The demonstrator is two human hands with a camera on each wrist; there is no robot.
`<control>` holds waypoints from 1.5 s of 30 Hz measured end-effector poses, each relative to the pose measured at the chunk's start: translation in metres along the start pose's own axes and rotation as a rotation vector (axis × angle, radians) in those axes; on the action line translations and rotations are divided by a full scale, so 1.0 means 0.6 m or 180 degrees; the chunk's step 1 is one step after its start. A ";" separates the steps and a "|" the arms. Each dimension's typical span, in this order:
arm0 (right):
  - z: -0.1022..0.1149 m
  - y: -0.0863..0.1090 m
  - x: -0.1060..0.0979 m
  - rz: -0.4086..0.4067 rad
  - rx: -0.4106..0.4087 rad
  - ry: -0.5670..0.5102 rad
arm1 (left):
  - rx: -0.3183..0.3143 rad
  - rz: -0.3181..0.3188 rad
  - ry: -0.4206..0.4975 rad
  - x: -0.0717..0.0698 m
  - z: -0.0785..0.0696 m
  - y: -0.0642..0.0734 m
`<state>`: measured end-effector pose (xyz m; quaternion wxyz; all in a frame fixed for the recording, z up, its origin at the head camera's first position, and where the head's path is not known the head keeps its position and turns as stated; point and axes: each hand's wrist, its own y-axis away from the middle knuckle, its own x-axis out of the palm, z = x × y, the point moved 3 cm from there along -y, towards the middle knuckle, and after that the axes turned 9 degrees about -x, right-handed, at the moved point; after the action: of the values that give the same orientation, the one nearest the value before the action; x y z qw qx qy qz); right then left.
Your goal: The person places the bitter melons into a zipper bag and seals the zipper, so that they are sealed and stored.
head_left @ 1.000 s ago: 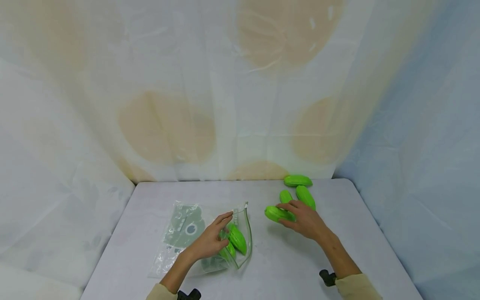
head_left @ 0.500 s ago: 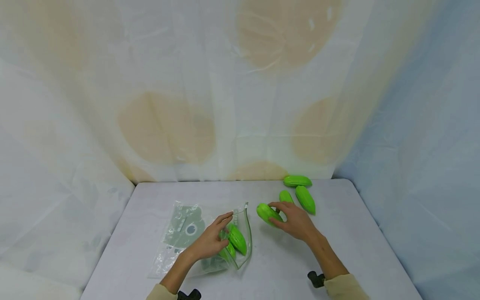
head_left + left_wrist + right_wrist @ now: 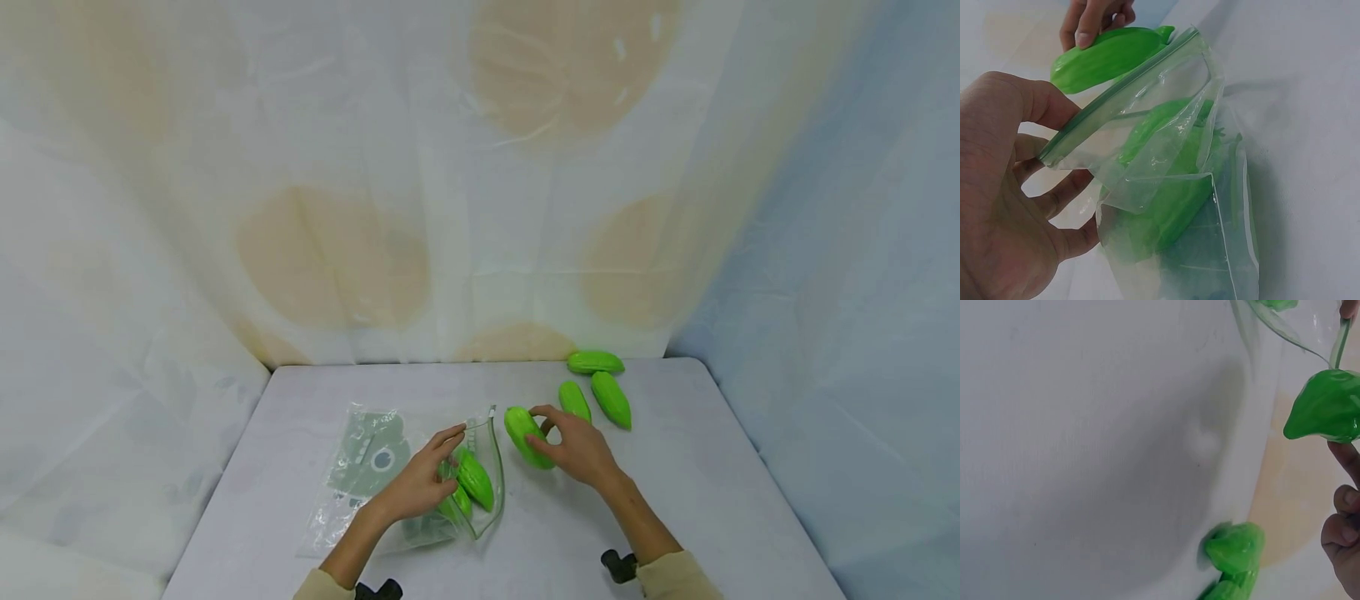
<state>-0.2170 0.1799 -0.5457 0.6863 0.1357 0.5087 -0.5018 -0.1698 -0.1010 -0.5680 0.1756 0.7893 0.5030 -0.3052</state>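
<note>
My left hand holds the mouth of a clear zip bag by its green zip edge, thumb against the strip and fingers reaching round the opening. Inside the bag lie green toy gourds, partly hidden by plastic and my fingers. My right hand pinches another bright green, ridged toy gourd between thumb and fingers, just right of the bag's mouth. In the left wrist view this gourd overlaps the far side of the zip edge. The right wrist view shows only its pointed end.
Three more green gourds lie at the back right: one at the table's far edge, one slanted and one nearer my right hand. Patterned sheeting walls the white table at back and sides.
My right hand has carried its gourd left towards the bag's mouth, turning it more end-on to me. The left hand and the bag have stayed put.
</note>
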 end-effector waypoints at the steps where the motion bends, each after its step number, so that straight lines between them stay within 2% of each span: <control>1: 0.002 0.000 0.001 -0.0020 0.0006 -0.0018 | 0.0000 -0.0004 -0.0002 0.000 0.000 0.000; 12: 0.014 -0.002 0.010 -0.0051 0.0213 -0.0193 | 0.0035 -0.0040 -0.0017 0.000 0.000 0.001; 23: 0.016 0.004 0.020 -0.0097 0.0359 -0.0505 | 0.0083 -0.0041 -0.0017 0.001 0.003 -0.001; 33: 0.017 0.007 0.034 0.0002 0.0557 -0.0748 | 0.0033 -0.0032 0.0013 0.001 0.001 0.000; 45: 0.018 0.006 0.038 0.0052 0.0495 -0.0697 | 0.0054 -0.0026 0.0040 0.001 0.003 0.000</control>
<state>-0.2085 0.1614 -0.5612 0.7293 0.1370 0.3891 -0.5459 -0.1704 -0.1016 -0.5695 0.1645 0.7906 0.5047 -0.3052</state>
